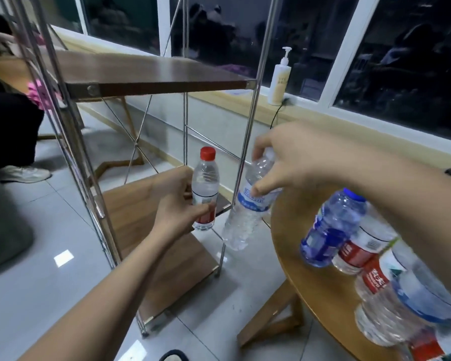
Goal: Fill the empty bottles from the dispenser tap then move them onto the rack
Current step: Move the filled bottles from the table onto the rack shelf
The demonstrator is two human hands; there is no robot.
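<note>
My left hand [177, 201] grips a clear bottle with a red cap and red label [205, 178], held upright over the lower wooden shelf [141, 217] of the metal rack [151, 74]. My right hand [292, 157] holds a second clear bottle with a blue label [248, 212] by its top, tilted, just right of the rack's front post. The cap of that bottle is hidden by my fingers. No dispenser tap is in view.
A round wooden table [310, 282] at the right carries a blue bottle [331, 227] and several clear bottles with red labels [357, 254]. A pump bottle [280, 79] stands on the window sill. Another person's leg and shoe [21, 173] are at the left.
</note>
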